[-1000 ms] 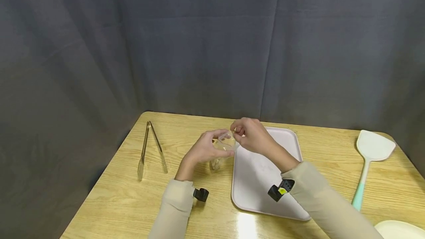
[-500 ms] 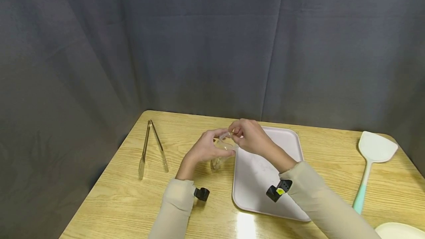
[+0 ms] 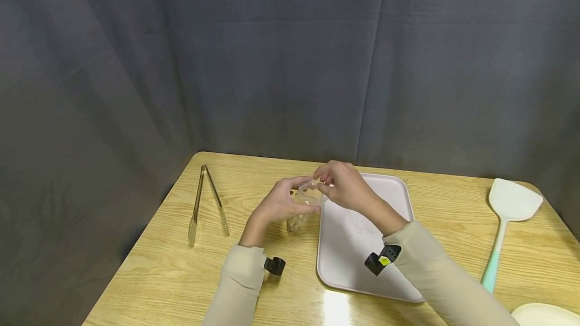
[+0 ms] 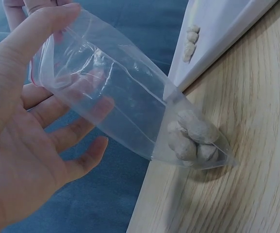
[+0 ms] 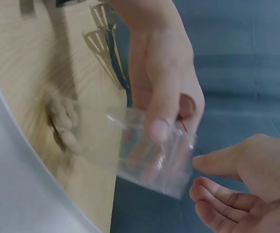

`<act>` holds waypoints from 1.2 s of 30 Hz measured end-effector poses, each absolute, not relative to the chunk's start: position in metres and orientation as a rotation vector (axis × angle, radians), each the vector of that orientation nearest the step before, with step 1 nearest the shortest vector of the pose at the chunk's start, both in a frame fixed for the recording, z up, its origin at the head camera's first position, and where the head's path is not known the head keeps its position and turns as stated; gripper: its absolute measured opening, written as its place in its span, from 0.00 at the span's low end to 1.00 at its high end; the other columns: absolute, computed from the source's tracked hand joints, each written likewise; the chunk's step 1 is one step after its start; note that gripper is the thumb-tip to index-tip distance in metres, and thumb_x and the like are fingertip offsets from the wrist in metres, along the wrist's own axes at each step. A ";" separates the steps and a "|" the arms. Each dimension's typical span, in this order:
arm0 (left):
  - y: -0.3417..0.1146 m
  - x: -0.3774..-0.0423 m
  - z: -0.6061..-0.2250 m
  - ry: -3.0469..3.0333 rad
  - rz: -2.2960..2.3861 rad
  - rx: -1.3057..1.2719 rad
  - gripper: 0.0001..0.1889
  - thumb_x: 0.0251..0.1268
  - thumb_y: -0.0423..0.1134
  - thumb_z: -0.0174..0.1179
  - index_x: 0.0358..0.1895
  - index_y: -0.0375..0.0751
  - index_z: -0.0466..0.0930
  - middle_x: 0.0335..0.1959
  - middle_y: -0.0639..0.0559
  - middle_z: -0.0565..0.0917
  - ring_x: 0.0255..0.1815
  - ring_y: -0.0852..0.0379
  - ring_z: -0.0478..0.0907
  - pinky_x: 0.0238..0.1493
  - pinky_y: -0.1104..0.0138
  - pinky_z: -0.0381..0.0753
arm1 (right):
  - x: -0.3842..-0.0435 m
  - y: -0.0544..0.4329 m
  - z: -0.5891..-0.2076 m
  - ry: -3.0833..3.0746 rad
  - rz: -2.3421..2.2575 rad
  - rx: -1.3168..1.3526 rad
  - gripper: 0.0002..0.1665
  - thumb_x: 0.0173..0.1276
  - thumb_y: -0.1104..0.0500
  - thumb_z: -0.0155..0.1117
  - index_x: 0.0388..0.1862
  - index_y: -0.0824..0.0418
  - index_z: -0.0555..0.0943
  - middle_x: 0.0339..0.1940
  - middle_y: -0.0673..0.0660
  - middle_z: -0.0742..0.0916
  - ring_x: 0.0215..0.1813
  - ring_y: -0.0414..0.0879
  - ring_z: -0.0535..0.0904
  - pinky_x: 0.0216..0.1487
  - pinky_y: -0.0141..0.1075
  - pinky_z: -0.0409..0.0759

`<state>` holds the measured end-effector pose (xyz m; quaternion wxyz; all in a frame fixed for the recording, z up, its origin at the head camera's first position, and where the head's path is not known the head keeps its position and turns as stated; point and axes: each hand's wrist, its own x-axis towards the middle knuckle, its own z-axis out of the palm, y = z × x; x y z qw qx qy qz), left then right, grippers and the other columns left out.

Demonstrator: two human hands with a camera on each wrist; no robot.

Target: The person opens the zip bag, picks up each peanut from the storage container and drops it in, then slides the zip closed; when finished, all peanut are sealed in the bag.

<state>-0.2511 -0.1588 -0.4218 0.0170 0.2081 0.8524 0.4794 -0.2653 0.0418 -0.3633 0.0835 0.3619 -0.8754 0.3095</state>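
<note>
A clear zip bag (image 4: 130, 87) with a red line near its mouth holds several unshelled peanuts (image 4: 193, 136) in its bottom corner. My left hand (image 3: 282, 200) grips the bag near its mouth, thumb on one side and fingers on the other. The bag slants down, its peanut-filled end low over the wooden table. Close beside the bag's mouth is my right hand (image 5: 246, 184); thumb and fingertips stand slightly apart with nothing visible between them. Whether they touch the plastic edge I cannot tell. One peanut (image 4: 191, 43) lies on the pale tray (image 3: 349, 265).
Metal tongs (image 3: 197, 200) lie spread at the table's left. On the right is a white turner (image 3: 512, 200) with a mint handle. Part of a pale round dish (image 3: 546, 315) shows at the lower right corner. A dark curtain (image 3: 281, 64) hangs behind the table.
My right fingertips, earlier pinched at the bag's edge, have parted a little. The left hand keeps its hold, and the bag stays nearly in place.
</note>
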 end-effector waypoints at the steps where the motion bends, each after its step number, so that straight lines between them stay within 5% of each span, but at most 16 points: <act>1: -0.159 -0.251 -0.422 2.645 1.493 0.650 0.37 0.52 0.45 0.76 0.68 0.42 0.74 0.61 0.49 0.80 0.61 0.47 0.74 0.58 0.50 0.74 | -0.267 0.044 -0.362 -2.619 0.933 1.056 0.07 0.60 0.70 0.71 0.38 0.66 0.87 0.32 0.56 0.86 0.34 0.48 0.81 0.36 0.41 0.81; 11: -0.160 -0.253 -0.423 2.664 1.462 0.647 0.40 0.52 0.47 0.76 0.69 0.40 0.72 0.56 0.48 0.83 0.61 0.49 0.74 0.61 0.52 0.72 | -0.304 0.087 -0.387 -2.778 0.912 0.785 0.05 0.61 0.71 0.65 0.36 0.68 0.85 0.26 0.56 0.83 0.29 0.48 0.77 0.30 0.41 0.75; 20: -0.161 -0.251 -0.425 2.657 1.473 0.653 0.41 0.52 0.47 0.76 0.69 0.37 0.72 0.57 0.46 0.83 0.62 0.50 0.73 0.62 0.52 0.70 | -0.323 0.113 -0.442 -2.927 0.684 0.837 0.13 0.56 0.77 0.63 0.38 0.69 0.88 0.38 0.62 0.88 0.46 0.59 0.83 0.49 0.51 0.79; 27: -0.160 -0.251 -0.426 2.660 1.478 0.658 0.39 0.51 0.47 0.76 0.68 0.39 0.73 0.55 0.51 0.83 0.60 0.46 0.75 0.59 0.51 0.72 | -0.322 0.117 -0.453 -2.933 0.648 0.734 0.08 0.58 0.74 0.66 0.35 0.68 0.88 0.36 0.61 0.88 0.38 0.54 0.83 0.43 0.49 0.81; 33: -0.160 -0.252 -0.426 2.639 1.484 0.669 0.39 0.52 0.46 0.76 0.68 0.38 0.73 0.57 0.44 0.83 0.62 0.46 0.73 0.62 0.50 0.70 | -0.323 0.118 -0.456 -2.911 0.674 0.727 0.07 0.60 0.73 0.66 0.35 0.69 0.88 0.37 0.62 0.89 0.39 0.54 0.84 0.44 0.50 0.81; 36: -0.160 -0.252 -0.427 2.641 1.481 0.667 0.39 0.52 0.46 0.76 0.68 0.38 0.72 0.57 0.44 0.82 0.62 0.46 0.73 0.62 0.49 0.70 | -0.322 0.118 -0.454 -2.888 0.701 0.776 0.08 0.57 0.76 0.63 0.30 0.68 0.87 0.28 0.57 0.86 0.31 0.49 0.79 0.35 0.43 0.79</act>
